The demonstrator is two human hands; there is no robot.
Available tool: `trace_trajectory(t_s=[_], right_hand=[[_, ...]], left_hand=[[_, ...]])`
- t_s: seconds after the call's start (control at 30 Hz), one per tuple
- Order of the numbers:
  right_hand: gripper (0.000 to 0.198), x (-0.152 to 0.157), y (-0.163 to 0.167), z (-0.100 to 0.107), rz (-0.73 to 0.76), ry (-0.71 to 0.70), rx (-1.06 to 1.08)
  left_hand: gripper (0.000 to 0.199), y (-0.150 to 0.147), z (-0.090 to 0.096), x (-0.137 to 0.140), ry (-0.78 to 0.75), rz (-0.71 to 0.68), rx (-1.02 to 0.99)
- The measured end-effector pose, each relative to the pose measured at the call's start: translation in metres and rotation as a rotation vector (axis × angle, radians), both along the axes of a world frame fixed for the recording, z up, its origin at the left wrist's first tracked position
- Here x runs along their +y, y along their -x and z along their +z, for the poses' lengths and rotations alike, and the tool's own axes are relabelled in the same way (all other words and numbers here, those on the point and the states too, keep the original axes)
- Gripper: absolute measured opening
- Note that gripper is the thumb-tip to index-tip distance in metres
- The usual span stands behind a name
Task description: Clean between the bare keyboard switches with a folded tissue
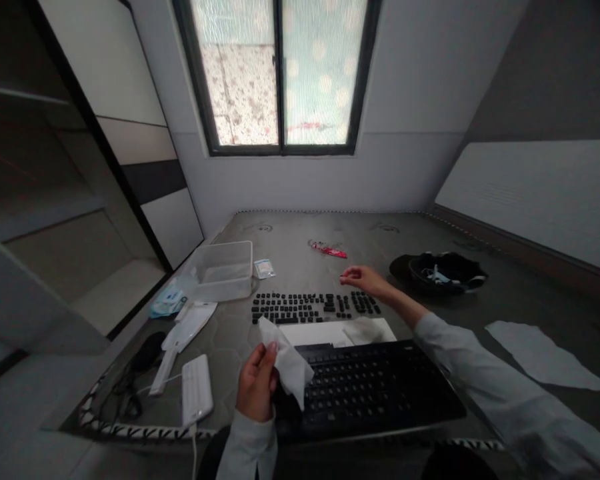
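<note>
My left hand [258, 381] pinches a white tissue [291, 365], which hangs over the left end of a black keyboard [360, 383]. The keyboard's key area shows bare sockets where keycaps are off. Beyond it, loose black keycaps [290, 308] lie in rows, laid out like a keyboard. Above the right part of these rows, my right hand [363, 279] is closed in a pinch, with a small dark keycap [342, 277] at the fingertips. Between keyboard and rows lies a white sheet [310, 335] with a crumpled tissue [367, 331] on it.
To the left stand a clear plastic box [225, 270], blue-white packets [173, 297], a white power strip [197, 390] and a black mouse [149, 350]. A small white sachet [265, 269] and red wrapper [333, 251] lie farther back. At right are a black cap [447, 272] and white cloth [543, 353].
</note>
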State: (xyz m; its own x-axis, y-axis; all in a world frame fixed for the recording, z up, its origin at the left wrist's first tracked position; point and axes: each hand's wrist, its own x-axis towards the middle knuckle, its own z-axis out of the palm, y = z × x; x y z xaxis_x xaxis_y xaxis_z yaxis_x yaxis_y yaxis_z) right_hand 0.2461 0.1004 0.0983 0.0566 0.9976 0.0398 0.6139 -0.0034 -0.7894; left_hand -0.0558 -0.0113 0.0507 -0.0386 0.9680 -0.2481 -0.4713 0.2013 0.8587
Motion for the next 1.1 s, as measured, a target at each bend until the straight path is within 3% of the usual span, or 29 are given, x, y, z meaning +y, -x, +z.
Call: trace_trajectory(t_s=[0.17, 0.27, 0.4, 0.57, 0.7, 0.93, 1.1], right_hand=[[0.027, -0.109, 0.054, 0.038, 0.092, -0.046, 0.364], [0.026, -0.165, 0.081, 0.056, 0.101, -0.076, 0.397], [0.022, -0.212, 0.108, 0.069, 0.095, -0.139, 0.362], [0.017, -0.241, 0.122, 0.070, 0.106, -0.194, 0.383], [0.016, -0.257, 0.123, 0.068, 0.045, -0.227, 0.345], [0.024, -0.280, 0.123, 0.067, -0.084, -0.289, 0.182], [0.021, -0.288, 0.130, 0.071, 0.001, -0.360, 0.034]], left_hand=[[0.049, 0.002, 0.024, -0.022, -0.127, 0.004, 0.038], [0.049, -0.005, 0.042, -0.043, -0.184, -0.013, 0.050], [0.045, -0.019, 0.065, -0.075, -0.256, -0.082, 0.062], [0.041, -0.033, 0.080, -0.108, -0.385, -0.219, 0.196], [0.037, -0.038, 0.084, -0.123, -0.455, -0.228, 0.314], [0.043, -0.046, 0.080, -0.131, -0.464, -0.190, 0.397], [0.036, -0.040, 0.078, -0.129, -0.468, -0.302, 0.413]])
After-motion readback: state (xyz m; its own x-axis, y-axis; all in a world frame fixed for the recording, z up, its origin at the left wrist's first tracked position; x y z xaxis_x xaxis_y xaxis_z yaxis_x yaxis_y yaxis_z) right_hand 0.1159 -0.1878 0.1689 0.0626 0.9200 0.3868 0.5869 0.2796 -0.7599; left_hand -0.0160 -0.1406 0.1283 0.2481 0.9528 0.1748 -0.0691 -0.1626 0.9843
